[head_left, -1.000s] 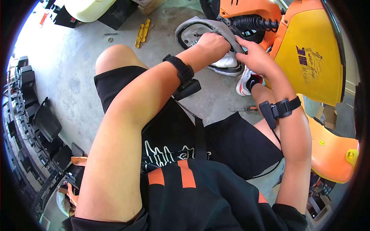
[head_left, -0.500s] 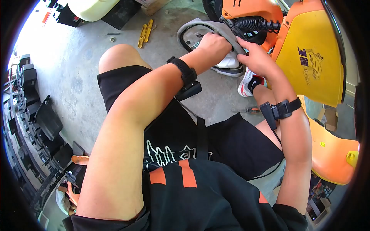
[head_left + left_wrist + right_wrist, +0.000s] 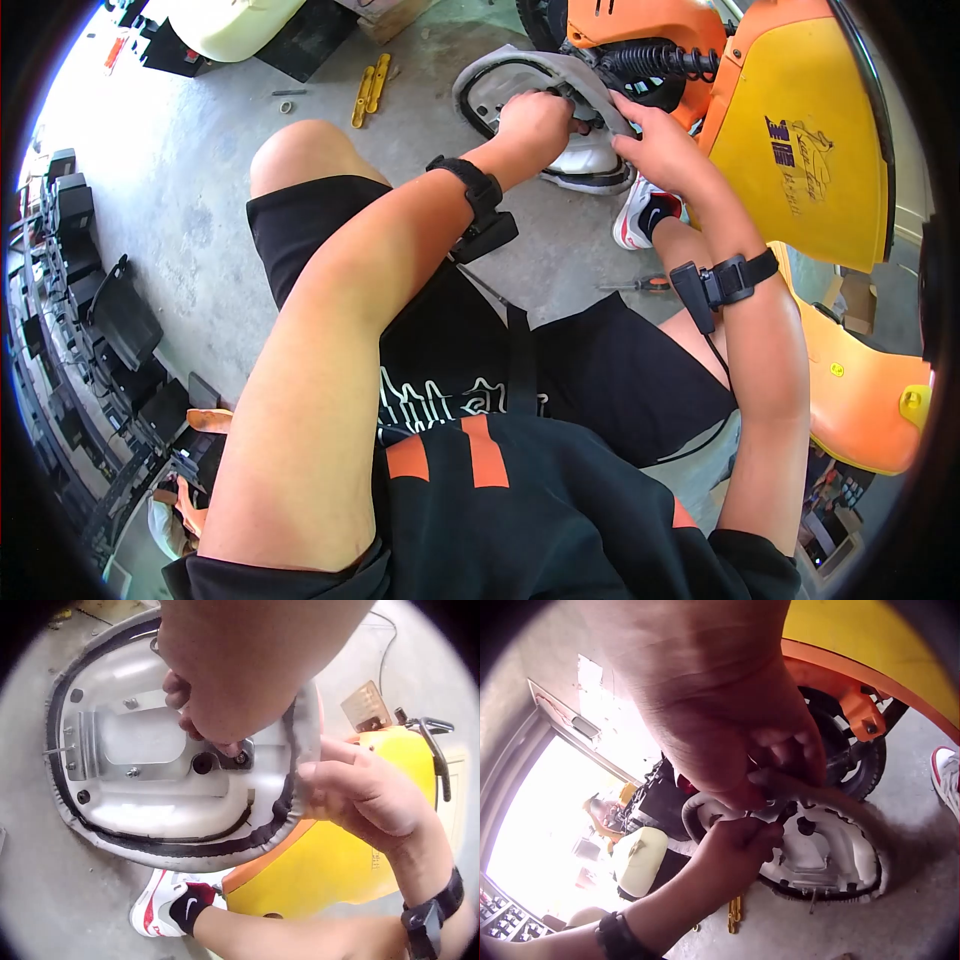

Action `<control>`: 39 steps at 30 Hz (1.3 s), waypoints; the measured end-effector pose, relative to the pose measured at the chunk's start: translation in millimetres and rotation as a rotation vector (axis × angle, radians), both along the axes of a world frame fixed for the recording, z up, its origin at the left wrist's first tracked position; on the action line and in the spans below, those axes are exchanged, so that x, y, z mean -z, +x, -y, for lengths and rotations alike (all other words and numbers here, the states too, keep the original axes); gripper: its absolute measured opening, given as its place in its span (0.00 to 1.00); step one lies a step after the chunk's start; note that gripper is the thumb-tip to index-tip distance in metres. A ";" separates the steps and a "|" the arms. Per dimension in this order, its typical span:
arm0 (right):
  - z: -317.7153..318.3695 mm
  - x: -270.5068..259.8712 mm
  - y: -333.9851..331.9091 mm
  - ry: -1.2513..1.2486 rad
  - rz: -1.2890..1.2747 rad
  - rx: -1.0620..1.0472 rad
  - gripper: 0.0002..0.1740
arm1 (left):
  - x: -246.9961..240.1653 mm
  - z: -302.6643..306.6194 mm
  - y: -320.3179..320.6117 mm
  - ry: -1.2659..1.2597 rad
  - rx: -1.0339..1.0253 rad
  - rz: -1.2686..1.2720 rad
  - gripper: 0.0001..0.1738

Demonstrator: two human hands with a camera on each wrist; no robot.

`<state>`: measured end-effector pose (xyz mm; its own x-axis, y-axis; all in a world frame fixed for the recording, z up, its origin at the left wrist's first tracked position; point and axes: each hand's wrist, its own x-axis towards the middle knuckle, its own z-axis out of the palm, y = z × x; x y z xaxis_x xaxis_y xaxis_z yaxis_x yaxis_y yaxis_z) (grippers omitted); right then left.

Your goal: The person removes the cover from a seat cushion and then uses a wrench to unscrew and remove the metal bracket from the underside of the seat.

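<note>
An upturned motorcycle seat (image 3: 470,100), with a grey cover and a pale base, leans near the motorcycle in the head view. My right hand (image 3: 660,147) grips its rim, thumb on the near face and fingers around the outer side. Over the underside, the fingers of my left hand (image 3: 535,125) are curled. One fingertip of that hand is right at a bolt (image 3: 241,758) on a dark bracket (image 3: 247,751) in the left wrist view. I cannot tell whether the palm holds anything. A metal plate (image 3: 94,746) with several studs crosses the base.
The motorcycle's shock absorber (image 3: 660,62) and a yellow panel (image 3: 800,140) stand at right. On the floor lie a screwdriver (image 3: 645,284), two yellow bars (image 3: 370,90) and a small ring (image 3: 286,106). An orange fairing (image 3: 860,400) lies by the right elbow.
My left hand has shifted left and slightly down, away from the seat's rim, exposing dark parts by its fingertips. The right hand keeps its hold on the rim.
</note>
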<state>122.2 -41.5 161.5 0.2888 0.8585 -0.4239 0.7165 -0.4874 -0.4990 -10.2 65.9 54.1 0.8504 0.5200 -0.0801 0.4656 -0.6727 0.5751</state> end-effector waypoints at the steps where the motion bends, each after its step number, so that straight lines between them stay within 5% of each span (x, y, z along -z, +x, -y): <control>1: -0.3 -0.5 -0.1 -0.007 -0.042 0.024 0.37 | -0.8 -0.3 0.4 -0.078 -0.020 -0.010 0.17; 14: -1.1 -1.5 -0.4 -0.023 0.007 0.005 0.35 | 48.1 7.4 4.7 -0.472 -0.086 0.161 0.21; 16: 0.1 0.8 0.9 -0.009 0.040 -0.025 0.36 | 49.4 9.8 4.8 -0.730 -0.100 0.134 0.23; 23: 3.7 8.6 8.0 0.000 -0.031 -0.018 0.37 | 53.3 35.2 4.1 -1.017 -0.220 0.250 0.23; 28: 4.3 28.0 20.4 0.007 -0.111 0.075 0.33 | 43.3 56.6 10.1 -1.616 -0.335 0.247 0.22; 36: 8.9 31.1 23.2 0.029 -0.176 0.154 0.32 | 22.7 54.0 12.8 -1.415 -0.336 0.044 0.25; 38: 6.3 28.6 21.1 0.037 -0.156 0.116 0.32 | 18.0 62.6 17.3 -0.832 -0.436 0.010 0.26; 39: 3.3 23.5 17.7 0.039 -0.157 0.114 0.32 | 23.0 65.6 18.8 -0.830 -0.438 0.010 0.26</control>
<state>139.9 -44.7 138.0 0.3182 0.8407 -0.4382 0.5699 -0.5390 -0.6203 8.6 0.3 31.1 0.5951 0.5739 -0.5625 0.5724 0.1886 0.7980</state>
